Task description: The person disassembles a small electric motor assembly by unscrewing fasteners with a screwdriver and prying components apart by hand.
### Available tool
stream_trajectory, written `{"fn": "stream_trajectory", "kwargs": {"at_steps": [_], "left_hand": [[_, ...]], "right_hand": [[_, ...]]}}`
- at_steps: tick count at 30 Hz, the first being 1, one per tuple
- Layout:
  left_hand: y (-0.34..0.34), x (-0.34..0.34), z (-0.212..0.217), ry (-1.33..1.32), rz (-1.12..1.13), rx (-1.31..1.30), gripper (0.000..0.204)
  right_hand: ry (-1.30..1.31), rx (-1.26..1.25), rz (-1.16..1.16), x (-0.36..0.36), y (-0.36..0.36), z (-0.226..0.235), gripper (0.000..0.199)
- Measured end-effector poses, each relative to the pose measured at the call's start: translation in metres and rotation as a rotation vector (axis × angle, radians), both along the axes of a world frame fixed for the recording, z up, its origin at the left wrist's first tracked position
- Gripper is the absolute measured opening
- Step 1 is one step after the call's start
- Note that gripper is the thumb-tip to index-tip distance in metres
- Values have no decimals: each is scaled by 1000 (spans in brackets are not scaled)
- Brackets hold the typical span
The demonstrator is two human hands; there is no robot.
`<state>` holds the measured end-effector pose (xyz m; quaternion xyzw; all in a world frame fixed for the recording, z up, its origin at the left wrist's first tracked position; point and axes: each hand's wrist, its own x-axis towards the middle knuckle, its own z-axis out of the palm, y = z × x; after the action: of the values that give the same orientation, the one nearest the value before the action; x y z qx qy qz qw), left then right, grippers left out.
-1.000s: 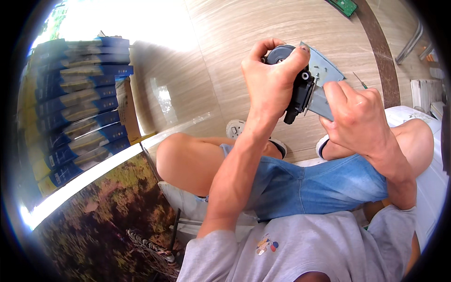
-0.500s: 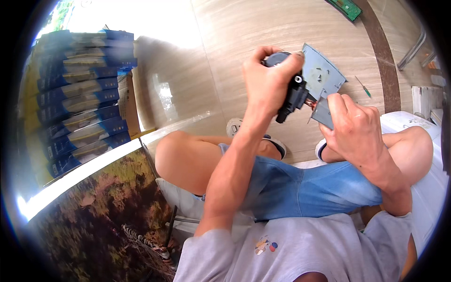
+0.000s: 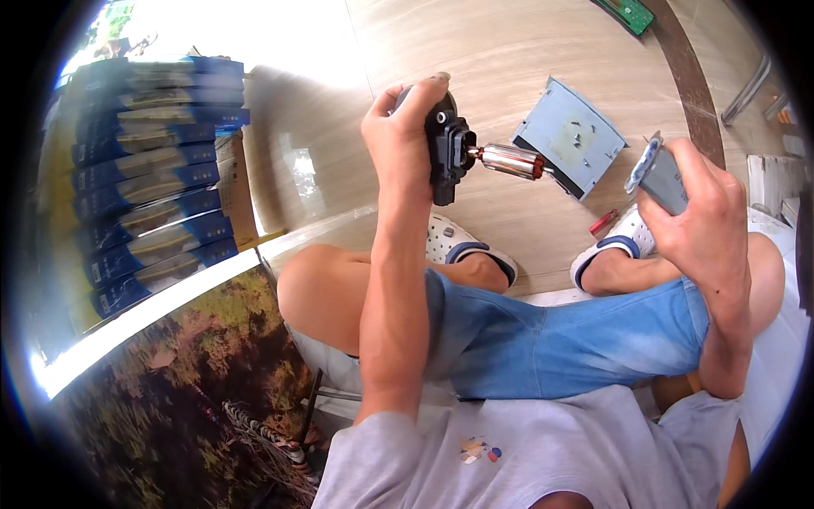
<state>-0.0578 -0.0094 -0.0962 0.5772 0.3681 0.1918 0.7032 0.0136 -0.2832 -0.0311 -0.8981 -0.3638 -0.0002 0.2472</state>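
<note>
My left hand (image 3: pixel 403 136) is closed round a black plastic motor housing (image 3: pixel 449 157) with a round end. A motor armature (image 3: pixel 511 161), shiny with copper windings, sticks out of the housing to the right. My right hand (image 3: pixel 704 208), farther right, grips a grey metal motor casing (image 3: pixel 664 182) whose rim faces the armature. Casing and armature are apart. Between the hands, on the floor below, lies a grey-blue metal panel (image 3: pixel 551 119) with several small screws (image 3: pixel 577 140) on it.
A red-handled tool (image 3: pixel 604 222) lies by my right shoe (image 3: pixel 623 242). A green circuit board (image 3: pixel 626 15) is at the far edge. Stacked blue-and-white packages (image 3: pixel 161 178) stand at left, and a metal chair leg (image 3: pixel 746 89) at far right.
My hands have moved apart, left hand leftward, right hand rightward. The casing has come off the armature, which now shows bare. The green-handled screwdriver is now out of sight near my right hand.
</note>
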Motion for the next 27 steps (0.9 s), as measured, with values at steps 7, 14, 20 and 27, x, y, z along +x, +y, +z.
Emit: {"fn": "stream_trajectory", "kwargs": {"at_steps": [7, 14, 20, 27], "left_hand": [[-8, 3, 6, -20, -1, -77, 28], [-18, -2, 8, -46, -80, -217, 29], [-26, -8, 25, -84, -70, -478, 23], [-22, -15, 20, -210, 53, -685, 22]], "right_hand": [[118, -13, 51, -7, 4, 0, 28], [225, 116, 86, -14, 21, -17, 31], [434, -133, 297, -39, 36, -71, 35], [578, -584, 432, -86, 42, -180, 32]]}}
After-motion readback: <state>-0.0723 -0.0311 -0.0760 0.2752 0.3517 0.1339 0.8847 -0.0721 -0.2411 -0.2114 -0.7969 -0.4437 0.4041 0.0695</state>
